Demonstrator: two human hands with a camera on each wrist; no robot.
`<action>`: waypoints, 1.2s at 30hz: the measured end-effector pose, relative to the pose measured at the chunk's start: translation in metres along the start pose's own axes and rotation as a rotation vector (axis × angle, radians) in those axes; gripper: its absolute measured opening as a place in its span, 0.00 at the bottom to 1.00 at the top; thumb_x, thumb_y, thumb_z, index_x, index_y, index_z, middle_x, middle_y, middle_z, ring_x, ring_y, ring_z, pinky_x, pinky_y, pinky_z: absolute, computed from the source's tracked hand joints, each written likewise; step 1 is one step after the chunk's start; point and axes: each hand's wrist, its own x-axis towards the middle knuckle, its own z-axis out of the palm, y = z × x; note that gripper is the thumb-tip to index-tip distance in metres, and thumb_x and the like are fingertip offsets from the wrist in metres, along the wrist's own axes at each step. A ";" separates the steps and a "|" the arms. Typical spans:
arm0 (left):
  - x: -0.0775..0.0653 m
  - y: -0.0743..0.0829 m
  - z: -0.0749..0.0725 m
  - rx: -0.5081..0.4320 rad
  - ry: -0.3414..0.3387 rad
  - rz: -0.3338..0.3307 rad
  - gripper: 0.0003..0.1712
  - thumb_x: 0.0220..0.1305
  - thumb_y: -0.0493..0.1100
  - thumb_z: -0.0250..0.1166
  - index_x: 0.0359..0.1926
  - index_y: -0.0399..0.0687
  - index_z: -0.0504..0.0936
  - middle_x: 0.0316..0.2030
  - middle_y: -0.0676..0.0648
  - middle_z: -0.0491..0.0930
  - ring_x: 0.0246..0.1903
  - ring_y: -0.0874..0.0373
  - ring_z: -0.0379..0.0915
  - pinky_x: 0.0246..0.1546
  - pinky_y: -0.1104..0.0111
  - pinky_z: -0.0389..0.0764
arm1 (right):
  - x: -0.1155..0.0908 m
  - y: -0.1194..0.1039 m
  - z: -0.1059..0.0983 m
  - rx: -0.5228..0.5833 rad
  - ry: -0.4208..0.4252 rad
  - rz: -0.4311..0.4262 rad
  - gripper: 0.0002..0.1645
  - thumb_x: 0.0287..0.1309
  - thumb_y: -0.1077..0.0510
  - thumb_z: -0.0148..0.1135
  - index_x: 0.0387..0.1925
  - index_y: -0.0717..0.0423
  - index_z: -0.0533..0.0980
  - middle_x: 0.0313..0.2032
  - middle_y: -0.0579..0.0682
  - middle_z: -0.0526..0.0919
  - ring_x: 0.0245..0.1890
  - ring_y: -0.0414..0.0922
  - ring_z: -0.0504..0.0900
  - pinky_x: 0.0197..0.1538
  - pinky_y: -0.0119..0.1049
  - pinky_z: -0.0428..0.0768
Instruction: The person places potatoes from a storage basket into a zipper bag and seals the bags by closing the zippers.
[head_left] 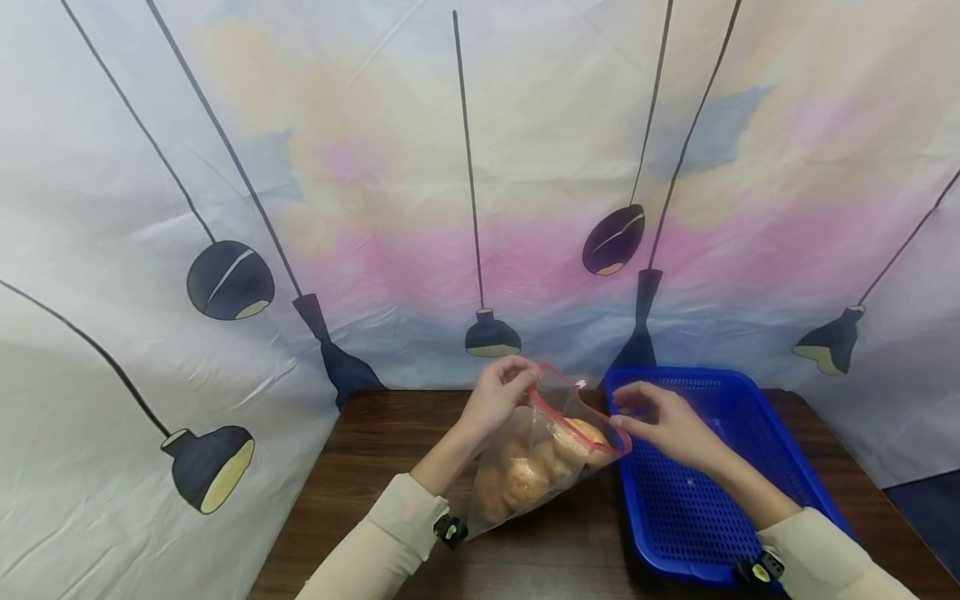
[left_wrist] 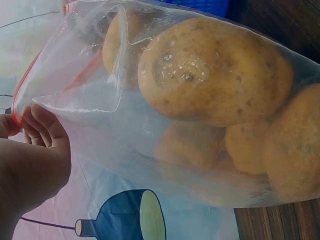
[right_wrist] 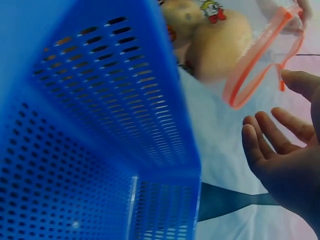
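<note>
A clear zip bag (head_left: 487,508) with a red zip edge stands on the table, its mouth gaping. Several potatoes (head_left: 527,482) fill its lower part; one large potato (left_wrist: 215,72) shows through the plastic in the left wrist view. With thumb and fingers, my left hand (head_left: 495,398) pinches the red edge at the mouth's left side. Beside the mouth's right corner is my right hand (head_left: 671,423), its fingers loosely bent and holding nothing. In the right wrist view, a small gap separates this hand (right_wrist: 287,145) from the red zip edge (right_wrist: 257,55).
A blue perforated plastic basket (head_left: 637,533) stands right of the bag, under my right forearm. Both rest on a dark wooden table (head_left: 375,450). Behind the table hangs a cloth backdrop (head_left: 390,208) printed with lamps.
</note>
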 end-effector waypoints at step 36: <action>0.015 0.056 -0.060 0.602 -0.045 0.030 0.09 0.76 0.45 0.68 0.47 0.46 0.88 0.33 0.47 0.87 0.26 0.52 0.83 0.30 0.58 0.86 | 0.029 -0.073 -0.002 0.383 0.027 0.196 0.10 0.73 0.60 0.60 0.42 0.67 0.79 0.26 0.58 0.81 0.29 0.55 0.84 0.36 0.48 0.87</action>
